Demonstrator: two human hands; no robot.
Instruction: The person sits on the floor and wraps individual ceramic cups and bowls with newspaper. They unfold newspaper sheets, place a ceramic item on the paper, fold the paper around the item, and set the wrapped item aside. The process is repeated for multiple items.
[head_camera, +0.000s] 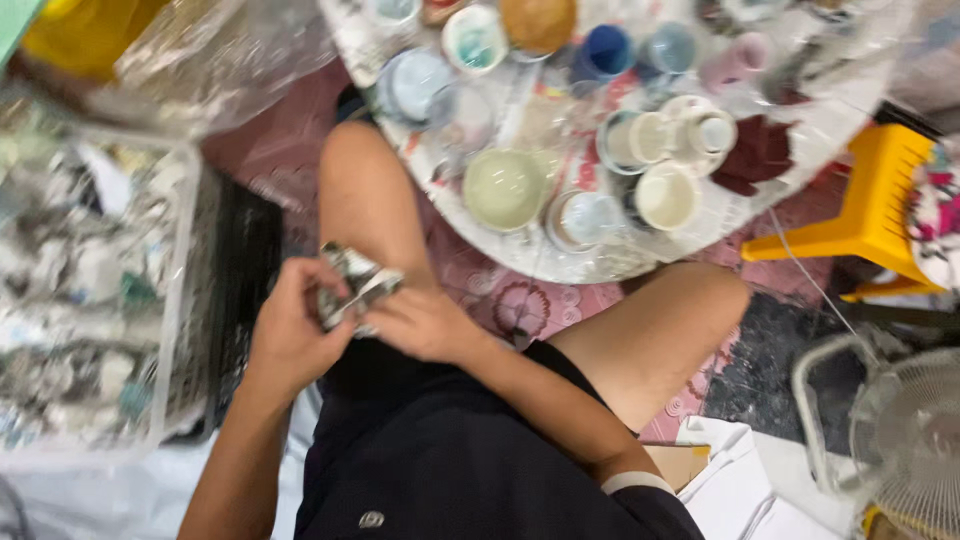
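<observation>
I sit with bare knees apart, looking down at my lap. My left hand (292, 325) and my right hand (425, 322) both grip a small crumpled wad of printed paper (352, 280), grey and white, held just above my left thigh. What the paper wraps is hidden and the view is blurred. In front of my knees a round low table (600, 262) covered in clear plastic carries several ceramic cups, bowls and saucers, among them a pale green bowl (503, 187) and a white cup (667, 196).
A clear plastic crate (175, 300) full of paper-wrapped items stands at my left. A yellow plastic stool (872, 205) is at the right, a white fan (905, 440) at the lower right. Crumpled clear plastic (215, 55) lies at the upper left.
</observation>
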